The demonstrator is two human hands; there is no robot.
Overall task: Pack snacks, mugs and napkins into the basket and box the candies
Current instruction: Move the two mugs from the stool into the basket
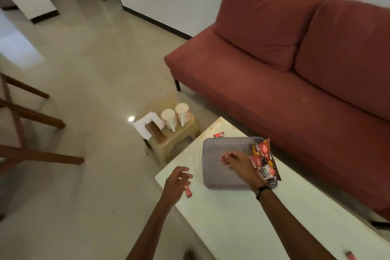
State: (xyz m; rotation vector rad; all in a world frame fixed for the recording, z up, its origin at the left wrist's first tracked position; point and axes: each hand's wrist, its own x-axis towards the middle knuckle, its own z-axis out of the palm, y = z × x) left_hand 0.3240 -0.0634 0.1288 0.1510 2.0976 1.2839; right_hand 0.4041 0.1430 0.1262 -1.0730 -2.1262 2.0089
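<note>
**Red sofa, white table, grey basket under R hand**

Red fabric sofa (pixel 295 65) along far wall, right of view. White table (pixel 242 217) in front of it, running toward camera. Grey perforated basket (pixel 213 167) flat on table's far end, snack packets (pixel 263 160) in red/brown wrappers stacked along its right wall. Low beige stool (pixel 185 133) on floor beyond table's far corner, w/ two white mugs (pixel 175 118) upside down, white napkins (pixel 145 126) and brown cardboard box (pixel 156 133) beside them. R hand (pixel 240 164) over basket interior, fingers loosely curled, nothing clearly gripped, just left of packets. L hand (pixel 177 181) at table's near-left edge, fingers spread, empty, hovering just above a red candy (pixel 188 193). Other red candies apart: one (pixel 219 134) beyond basket, one (pixel 350 256) at near-right corner.
</note>
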